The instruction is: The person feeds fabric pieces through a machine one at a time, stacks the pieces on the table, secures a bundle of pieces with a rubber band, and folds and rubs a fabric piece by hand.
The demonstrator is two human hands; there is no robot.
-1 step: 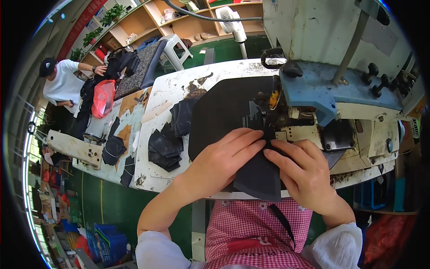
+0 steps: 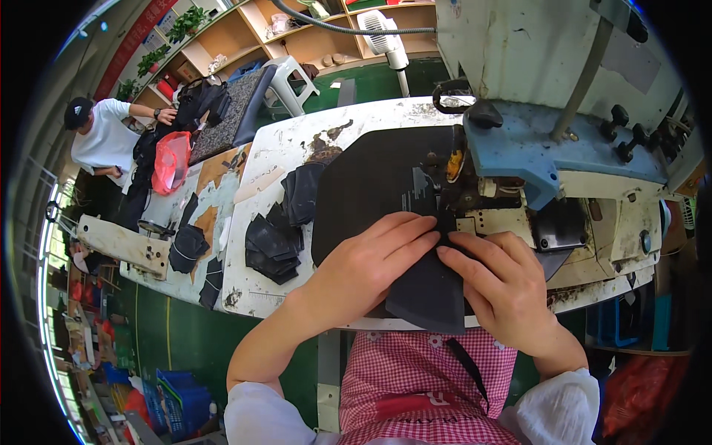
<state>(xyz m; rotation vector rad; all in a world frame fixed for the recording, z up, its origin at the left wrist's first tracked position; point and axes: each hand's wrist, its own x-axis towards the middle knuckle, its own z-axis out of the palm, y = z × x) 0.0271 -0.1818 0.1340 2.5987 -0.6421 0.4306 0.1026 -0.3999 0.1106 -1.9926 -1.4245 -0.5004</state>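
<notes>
A black, flat sheet-like piece (image 2: pixel 426 297) lies beneath the needle area of a sewing machine (image 2: pixel 512 141), its lower end reaching over the table's front edge. My left hand (image 2: pixel 374 256) rests on the piece from the left, fingers stretched out together and the thumb hidden. From the right, my right hand (image 2: pixel 500 278) touches the same piece with its fingertips, which nearly meet those of the left; its fingers are apart. Under both spreads a large black panel (image 2: pixel 363 178) on the worktable. The seam line and needle tip cannot be made out.
Small black cut pieces (image 2: pixel 274 245) are stacked on the white worktable (image 2: pixel 271 144) to the left. A second machine arm (image 2: pixel 122 245) and a red plastic bag (image 2: pixel 171 163) lie farther left, near a co-worker (image 2: pixel 107 137). A white fan (image 2: pixel 386 37) stands behind.
</notes>
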